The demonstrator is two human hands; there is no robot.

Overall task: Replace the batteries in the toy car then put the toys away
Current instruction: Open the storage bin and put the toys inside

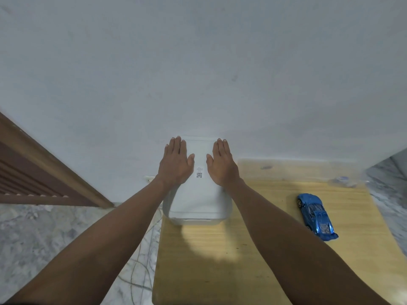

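Observation:
A white plastic storage box (196, 201) with its lid on stands at the far left corner of the wooden table (253, 256), against the wall. A small label with a QR code sits on the lid. My left hand (175, 162) lies flat on the left of the lid, fingers straight. My right hand (222, 164) lies flat on the right of the lid in the same way. A shiny blue toy car (316, 215) sits on its wheels on the table's right side, apart from both hands.
A clear plastic bag (343, 181) lies at the table's far right corner. A plain white wall rises right behind the table. A brown wooden door (33, 170) is at the left. Marble floor lies on both sides, with thin cables (141, 260) along the table's left edge.

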